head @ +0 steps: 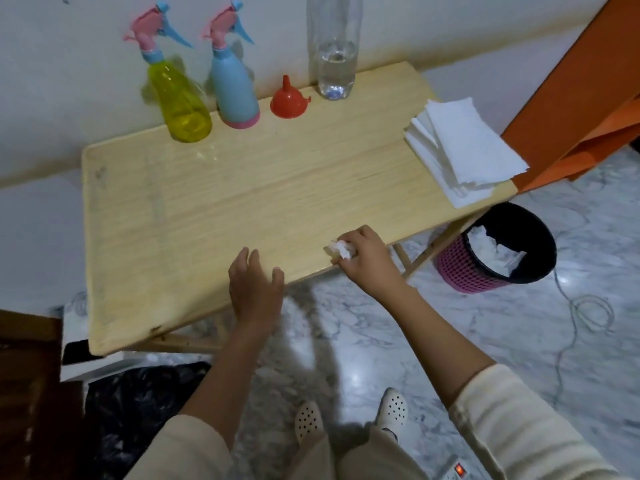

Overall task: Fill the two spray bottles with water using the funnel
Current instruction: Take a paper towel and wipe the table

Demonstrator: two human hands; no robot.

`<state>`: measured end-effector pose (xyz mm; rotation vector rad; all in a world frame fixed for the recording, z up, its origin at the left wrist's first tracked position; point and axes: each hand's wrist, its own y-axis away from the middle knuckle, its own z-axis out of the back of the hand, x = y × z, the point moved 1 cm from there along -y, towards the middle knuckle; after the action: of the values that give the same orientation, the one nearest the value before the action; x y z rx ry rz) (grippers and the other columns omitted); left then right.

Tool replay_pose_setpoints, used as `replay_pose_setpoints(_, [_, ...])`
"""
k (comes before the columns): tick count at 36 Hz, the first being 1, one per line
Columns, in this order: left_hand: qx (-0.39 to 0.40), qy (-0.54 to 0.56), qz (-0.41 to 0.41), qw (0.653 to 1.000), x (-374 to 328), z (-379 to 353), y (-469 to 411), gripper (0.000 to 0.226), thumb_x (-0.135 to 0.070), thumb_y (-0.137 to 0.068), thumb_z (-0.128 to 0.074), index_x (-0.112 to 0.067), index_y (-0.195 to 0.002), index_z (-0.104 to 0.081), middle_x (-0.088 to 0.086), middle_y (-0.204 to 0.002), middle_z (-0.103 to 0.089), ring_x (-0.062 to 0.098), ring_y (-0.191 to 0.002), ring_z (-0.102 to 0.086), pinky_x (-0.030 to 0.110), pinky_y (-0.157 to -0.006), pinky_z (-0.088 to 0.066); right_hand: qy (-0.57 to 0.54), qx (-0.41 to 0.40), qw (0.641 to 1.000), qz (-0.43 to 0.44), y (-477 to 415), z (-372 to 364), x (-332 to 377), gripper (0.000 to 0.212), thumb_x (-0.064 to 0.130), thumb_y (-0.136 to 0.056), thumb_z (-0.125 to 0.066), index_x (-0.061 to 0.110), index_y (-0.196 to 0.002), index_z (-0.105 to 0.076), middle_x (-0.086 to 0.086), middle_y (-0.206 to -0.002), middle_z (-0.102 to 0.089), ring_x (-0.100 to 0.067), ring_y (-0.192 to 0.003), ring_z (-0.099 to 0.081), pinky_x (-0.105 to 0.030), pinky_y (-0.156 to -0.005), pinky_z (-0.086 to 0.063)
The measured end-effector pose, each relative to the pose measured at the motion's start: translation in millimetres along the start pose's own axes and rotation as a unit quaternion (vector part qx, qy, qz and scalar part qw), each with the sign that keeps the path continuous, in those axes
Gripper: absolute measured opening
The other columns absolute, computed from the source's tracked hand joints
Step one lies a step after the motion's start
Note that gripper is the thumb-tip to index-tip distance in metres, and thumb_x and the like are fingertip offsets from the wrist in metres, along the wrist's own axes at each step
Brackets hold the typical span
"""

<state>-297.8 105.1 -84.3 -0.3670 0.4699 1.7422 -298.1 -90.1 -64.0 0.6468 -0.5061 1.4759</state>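
Observation:
A yellow spray bottle (180, 98) and a blue spray bottle (234, 88), both with pink and blue trigger heads on, stand at the back of the wooden table (214, 202). Beside them a red funnel (287, 100) rests mouth down. To its right stands a clear plastic water bottle (335, 53) with a little water at the bottom. My right hand (363, 259) grips a crumpled white tissue (341, 250) at the table's front edge. My left hand (254, 287) lies flat on the front edge, fingers apart, holding nothing.
A stack of white paper napkins (464, 147) lies on the table's right end. A pink bin with a black liner (498, 251) holding used tissues stands on the marble floor to the right. An orange board (581, 98) leans at far right. A black bag (138, 403) lies lower left.

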Motion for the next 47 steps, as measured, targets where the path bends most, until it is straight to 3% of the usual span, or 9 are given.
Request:
replay_pose_setpoints(8, [0.084,0.134,-0.097,0.983,-111.1,-53.1,29.3,0.026,-0.012,-0.085,-0.060,0.008,-0.101,-0.065,0.024,-0.101,-0.062,0.039,-0.099,-0.057,0.033,-0.085,-0.042,-0.063,-0.088,0.990,-0.095,35.5,87.5,-73.9,0.027,0.022,-0.092,-0.057,0.007,-0.113,-0.059,-0.009,-0.106,-0.049,-0.014,-0.086,-0.044,-0.022,-0.074,-0.033])
replay_pose_setpoints(13, [0.201,0.084,-0.174,0.960,-220.4,-102.0,54.6,0.028,-0.015,-0.090,-0.058,0.001,-0.112,-0.062,0.018,-0.114,-0.060,0.032,-0.108,-0.055,0.031,-0.089,-0.038,-0.032,-0.135,0.980,-0.143,62.8,164.5,-153.0,0.023,0.022,-0.090,-0.059,0.006,-0.106,-0.062,-0.003,-0.091,-0.046,-0.015,-0.077,-0.044,-0.014,-0.058,-0.027])
replay_pose_setpoints(18, [0.284,0.043,-0.223,0.931,-322.9,-161.3,72.7,0.022,-0.021,-0.086,-0.054,-0.002,-0.086,-0.063,0.019,-0.099,-0.064,0.032,-0.092,-0.061,0.032,-0.074,-0.041,-0.031,-0.170,0.968,-0.183,84.1,243.6,-230.8,0.025,0.015,-0.087,-0.063,0.002,-0.108,-0.063,-0.013,-0.103,-0.055,-0.027,-0.091,-0.054,-0.026,-0.073,-0.036])
replay_pose_setpoints(22, [0.316,0.026,-0.243,0.917,-386.9,-208.3,80.1,0.032,-0.021,-0.093,-0.054,0.001,-0.116,-0.060,0.014,-0.118,-0.058,0.029,-0.110,-0.055,0.031,-0.089,-0.042,-0.027,-0.185,0.957,-0.222,88.9,292.9,-287.9,0.029,0.013,-0.084,-0.064,0.002,-0.110,-0.062,-0.014,-0.107,-0.057,-0.025,-0.091,-0.055,-0.026,-0.074,-0.038])
replay_pose_setpoints(24, [0.335,0.017,-0.255,0.907,-416.0,-227.2,78.2,0.021,-0.020,-0.092,-0.054,-0.006,-0.103,-0.064,0.002,-0.099,-0.053,0.024,-0.100,-0.055,0.030,-0.082,-0.044,-0.029,-0.194,0.949,-0.247,85.5,312.7,-313.3,0.029,0.013,-0.084,-0.064,0.004,-0.111,-0.061,-0.012,-0.108,-0.056,-0.024,-0.091,-0.055,-0.024,-0.075,-0.036])
replay_pose_setpoints(27, [0.349,0.030,-0.273,0.896,-458.3,-252.9,65.1,0.018,-0.022,-0.089,-0.052,-0.023,-0.072,-0.049,-0.004,-0.073,-0.039,0.016,-0.071,-0.043,0.016,-0.057,-0.030,-0.042,-0.207,0.938,-0.274,72.1,338.3,-346.1,0.026,0.008,-0.082,-0.063,0.003,-0.107,-0.063,-0.014,-0.107,-0.056,-0.025,-0.095,-0.055,-0.023,-0.075,-0.035])
replay_pose_setpoints(32, [0.362,0.022,-0.255,0.896,-521.0,-294.3,28.1,0.029,-0.014,-0.088,-0.054,0.013,-0.096,-0.055,0.032,-0.097,-0.053,0.042,-0.094,-0.052,0.042,-0.078,-0.042,-0.055,-0.219,0.925,-0.306,37.5,369.1,-393.8,0.021,0.007,-0.080,-0.063,0.004,-0.101,-0.064,-0.012,-0.103,-0.058,-0.023,-0.094,-0.054,-0.018,-0.066,-0.029])
replay_pose_setpoints(36, [0.354,-0.004,-0.304,0.884,-564.4,-320.2,-1.6,0.036,-0.014,-0.087,-0.052,-0.013,-0.058,-0.031,0.004,-0.061,-0.032,0.025,-0.065,-0.036,0.027,-0.052,-0.025,-0.070,-0.221,0.916,-0.326,1.8,382.6,-425.9,0.019,0.006,-0.079,-0.064,0.002,-0.098,-0.064,-0.013,-0.100,-0.058,-0.025,-0.094,-0.055,-0.019,-0.067,-0.031])
replay_pose_setpoints(47, [0.372,-0.072,-0.348,0.857,-631.5,-368.8,-51.7,0.041,-0.011,-0.091,-0.049,-0.016,-0.061,-0.022,0.003,-0.060,-0.022,0.014,-0.052,-0.022,0.023,-0.049,-0.017,-0.101,-0.171,0.907,-0.372,-57.7,395.6,-490.4,0.038,0.020,-0.083,-0.069,0.006,-0.116,-0.058,-0.011,-0.116,-0.053,-0.026,-0.104,-0.055,-0.025,-0.080,-0.040])
